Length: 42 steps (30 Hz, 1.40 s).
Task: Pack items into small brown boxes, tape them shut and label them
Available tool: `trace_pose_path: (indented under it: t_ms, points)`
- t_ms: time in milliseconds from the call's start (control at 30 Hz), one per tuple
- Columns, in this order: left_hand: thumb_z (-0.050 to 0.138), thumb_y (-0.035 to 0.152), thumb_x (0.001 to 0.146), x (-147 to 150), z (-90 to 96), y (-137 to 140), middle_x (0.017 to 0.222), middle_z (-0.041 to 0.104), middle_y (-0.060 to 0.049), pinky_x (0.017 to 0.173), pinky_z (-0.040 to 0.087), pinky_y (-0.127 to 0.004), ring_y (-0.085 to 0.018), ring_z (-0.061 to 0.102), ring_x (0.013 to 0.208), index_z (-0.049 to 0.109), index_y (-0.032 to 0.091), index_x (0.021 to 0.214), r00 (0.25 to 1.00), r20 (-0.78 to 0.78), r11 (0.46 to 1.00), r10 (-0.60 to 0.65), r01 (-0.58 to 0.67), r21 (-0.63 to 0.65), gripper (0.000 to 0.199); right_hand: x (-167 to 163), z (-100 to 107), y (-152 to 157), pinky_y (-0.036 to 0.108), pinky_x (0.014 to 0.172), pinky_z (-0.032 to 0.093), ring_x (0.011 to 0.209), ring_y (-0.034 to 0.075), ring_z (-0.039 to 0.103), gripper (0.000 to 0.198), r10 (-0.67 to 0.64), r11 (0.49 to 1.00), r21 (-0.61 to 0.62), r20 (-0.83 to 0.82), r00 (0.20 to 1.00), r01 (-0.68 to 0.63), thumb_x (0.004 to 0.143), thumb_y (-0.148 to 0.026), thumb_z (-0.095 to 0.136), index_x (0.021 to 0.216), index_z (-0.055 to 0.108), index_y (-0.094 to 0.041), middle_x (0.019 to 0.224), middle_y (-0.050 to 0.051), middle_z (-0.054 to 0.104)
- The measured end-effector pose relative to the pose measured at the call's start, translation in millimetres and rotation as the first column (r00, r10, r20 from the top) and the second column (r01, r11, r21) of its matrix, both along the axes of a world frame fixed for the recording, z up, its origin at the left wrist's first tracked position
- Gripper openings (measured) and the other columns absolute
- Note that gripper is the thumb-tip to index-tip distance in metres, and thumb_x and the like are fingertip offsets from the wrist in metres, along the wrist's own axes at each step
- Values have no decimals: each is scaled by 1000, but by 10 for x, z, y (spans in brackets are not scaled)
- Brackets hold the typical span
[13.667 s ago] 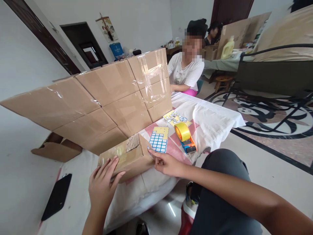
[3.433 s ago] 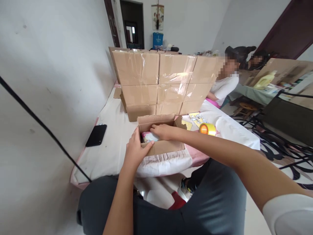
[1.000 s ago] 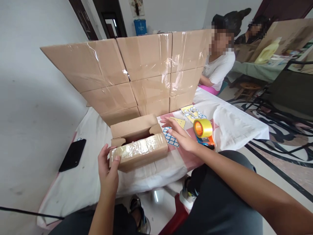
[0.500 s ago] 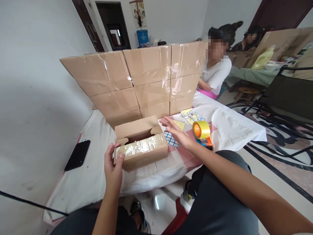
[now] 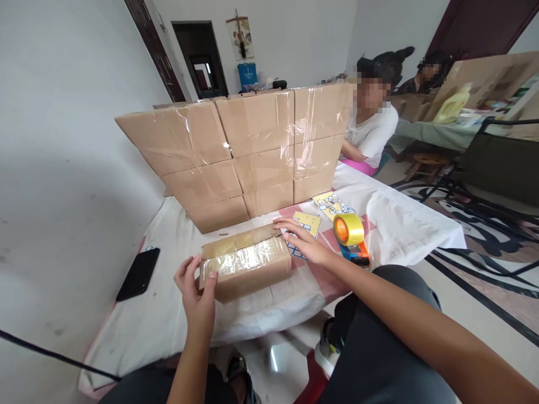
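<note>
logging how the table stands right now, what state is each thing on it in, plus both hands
left hand: gripping the small carton's left end
right hand: fingers extended, tips at its far right corner
small carton: top flaps down, shiny tape on the near one
carton stack: upright, taped
tape dispenser: loaded with yellow roll, unheld
nearer label sheet: partly bare
phone: lying flat
tablecloth: wrinkled

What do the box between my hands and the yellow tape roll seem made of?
Box: mostly matte brown cardboard, by its folded flap; the glossy strip on top is probably plastic tape. Tape roll: likely plastic film, given its smooth shine.
</note>
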<state>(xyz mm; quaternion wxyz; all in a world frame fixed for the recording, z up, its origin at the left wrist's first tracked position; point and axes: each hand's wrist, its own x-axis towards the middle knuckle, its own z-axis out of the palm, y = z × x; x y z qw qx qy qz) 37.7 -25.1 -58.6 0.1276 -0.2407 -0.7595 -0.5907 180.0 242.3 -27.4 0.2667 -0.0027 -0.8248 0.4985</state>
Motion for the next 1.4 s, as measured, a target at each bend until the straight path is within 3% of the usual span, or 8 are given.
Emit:
trace_pose_path:
  t_ms: [133, 267, 500, 633, 733, 800, 1000, 1400]
  points:
    - [49, 30, 96, -27, 47, -70, 137, 60, -6, 114, 34, -42, -24, 42, 139, 66, 27, 122, 951, -290, 967, -106, 31, -251, 31, 30, 35, 9, 50, 117, 35, 138, 25, 47, 40, -23, 956, 292, -46, 999, 35, 103, -44, 44, 136, 59, -26, 146, 11, 55]
    - [36, 18, 99, -22, 117, -117, 124, 71, -2, 116, 22, -47, -21, 55, 129, 61, 28, 127, 841, -470, 855, -269, -16, -518, 39, 63, 19, 32, 52, 117, 35, 139, 25, 48, 43, -49, 895, 443, -22, 999, 54, 106, -36, 37, 144, 52, -26, 152, 10, 50]
    - [60, 35, 90, 204, 189, -9, 128, 71, -4, 115, 20, -55, -34, 48, 132, 63, 25, 129, 740, -657, 797, -142, -308, -519, 40, 250, 29, 198, 56, 115, 29, 137, 30, 46, 43, -274, 730, 637, -61, 960, 249, 102, -35, 42, 143, 53, -25, 152, 10, 50]
    - [57, 33, 91, 263, 194, 57, 127, 71, -5, 115, 20, -54, -33, 48, 131, 63, 23, 129, 736, -662, 777, -140, -332, -534, 40, 560, 65, 524, 60, 112, 29, 135, 35, 44, 41, -674, 512, 592, -171, 719, 622, 97, -38, 50, 134, 59, -22, 147, 13, 52]
    - [52, 34, 92, 300, 215, 132, 128, 70, -8, 116, 19, -55, -31, 52, 127, 62, 23, 131, 766, -631, 750, -124, -345, -565, 41, 839, 12, 824, 61, 103, 38, 133, 43, 43, 57, -879, 359, 573, -59, 474, 737, 90, -45, 56, 139, 53, -17, 148, 20, 47]
    - [50, 37, 92, 330, 228, 185, 129, 68, -8, 116, 17, -57, -29, 55, 122, 62, 26, 131, 806, -583, 712, -103, -349, -609, 43, 1003, -60, 987, 56, 99, 44, 128, 44, 48, 66, -903, 398, 543, 89, 420, 739, 88, -51, 56, 141, 50, -12, 144, 24, 47]
    - [54, 45, 87, 345, 193, 249, 135, 63, -6, 115, 14, -64, -29, 54, 123, 64, 36, 128, 881, -468, 614, -73, -331, -717, 43, 1221, -283, 1162, 36, 84, 52, 103, 30, 67, 74, -708, 696, 257, 404, 580, 671, 84, -57, 58, 142, 43, -12, 119, 17, 66]
    - [55, 39, 87, 377, 215, 263, 144, 58, -6, 114, 21, -64, -30, 50, 128, 58, 35, 137, 889, -450, 478, -83, -361, -801, 50, 1150, -251, 1020, 36, 79, 51, 96, 31, 71, 77, -666, 714, 109, 412, 622, 692, 85, -41, 59, 149, 34, -6, 99, 15, 74]
